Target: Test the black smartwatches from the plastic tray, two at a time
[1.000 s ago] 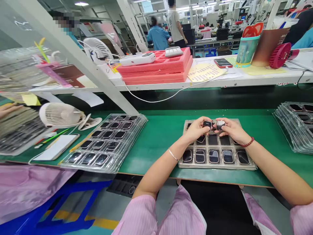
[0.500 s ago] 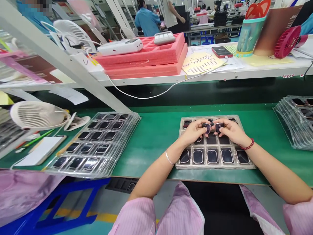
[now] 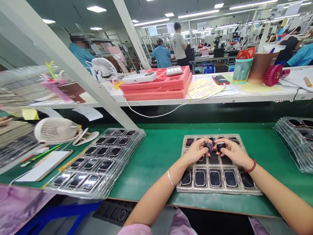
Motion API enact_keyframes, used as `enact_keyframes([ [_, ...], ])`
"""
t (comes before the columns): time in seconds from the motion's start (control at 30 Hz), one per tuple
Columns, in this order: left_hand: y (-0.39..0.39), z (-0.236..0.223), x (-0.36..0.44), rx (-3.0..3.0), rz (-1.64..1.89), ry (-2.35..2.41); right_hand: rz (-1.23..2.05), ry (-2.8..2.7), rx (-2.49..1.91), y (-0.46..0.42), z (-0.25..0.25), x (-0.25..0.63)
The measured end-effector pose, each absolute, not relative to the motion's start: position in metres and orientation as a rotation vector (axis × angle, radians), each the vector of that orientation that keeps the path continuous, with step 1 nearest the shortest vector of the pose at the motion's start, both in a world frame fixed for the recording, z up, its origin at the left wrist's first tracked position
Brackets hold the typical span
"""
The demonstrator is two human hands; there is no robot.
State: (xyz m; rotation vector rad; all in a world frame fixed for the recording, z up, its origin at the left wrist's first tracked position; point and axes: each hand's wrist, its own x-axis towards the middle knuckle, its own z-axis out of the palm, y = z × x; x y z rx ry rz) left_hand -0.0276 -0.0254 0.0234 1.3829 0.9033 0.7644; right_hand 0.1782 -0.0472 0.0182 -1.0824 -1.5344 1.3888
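My left hand (image 3: pixel 195 151) and my right hand (image 3: pixel 233 153) meet above a clear plastic tray (image 3: pixel 216 190) on the green bench mat (image 3: pixel 146 153). The left hand pinches a small dark smartwatch body (image 3: pixel 208 147). The right hand pinches a matching one (image 3: pixel 220 147), and the two sit close but apart. Under my hands, the tray's rows of dark-faced watches are partly hidden. Its front row shows several watches, each in its own pocket.
A stack of filled clear trays (image 3: pixel 95 163) lies left, beside a white desk fan (image 3: pixel 56 130). More trays (image 3: pixel 295 145) sit at the right. A white post (image 3: pixel 90 78) rises left. Above the bench, a shelf holds red foam trays (image 3: pixel 156 86). Co-workers stand beyond.
The whole scene sits lower in the view, as my head has tilted up. The right-hand watch, silvery earlier, now shows a dark face. My hands stay over the tray.
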Motion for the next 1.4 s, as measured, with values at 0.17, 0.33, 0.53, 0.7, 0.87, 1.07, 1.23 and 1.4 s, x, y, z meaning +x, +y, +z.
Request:
enact_keyframes([
  [0.17, -0.0241, 0.0220, -0.0284, 1.377, 0.759, 0.904, 1.393, -1.532, -1.086, -0.0470, 0.0180, 0.1782],
  [0.33, -0.0244, 0.0229, -0.0282, 1.367, 0.756, 0.899, 1.389, -1.530, -1.092, -0.0480, 0.0182, 0.1784],
  [0.53, -0.0263, 0.0259, -0.0288, 1.379, 0.779, 0.891, 1.362, -1.539, -1.056, -0.0487, 0.0174, 0.1800],
  [0.7, -0.0250, 0.0248, -0.0302, 1.359, 0.802, 0.892, 1.376, -1.560, -1.087, -0.0479, 0.0165, 0.1816],
  [0.87, -0.0239, 0.0232, -0.0303, 1.333, 0.852, 0.896, 1.350, -1.540, -1.080, -0.0484, 0.0164, 0.1798],
  [1.07, -0.0243, 0.0230, -0.0290, 1.283, 0.885, 0.863, 1.352, -1.548, -1.038, -0.0478, 0.0143, 0.1788],
  [1.23, -0.0244, 0.0227, -0.0286, 1.279, 0.902, 0.859, 1.362, -1.541, -1.018, -0.0475, 0.0129, 0.1797],
  [1.4, -0.0248, 0.0254, -0.0288, 1.288, 0.885, 0.865, 1.376, -1.556, -1.022, -0.0482, 0.0152, 0.1791],
])
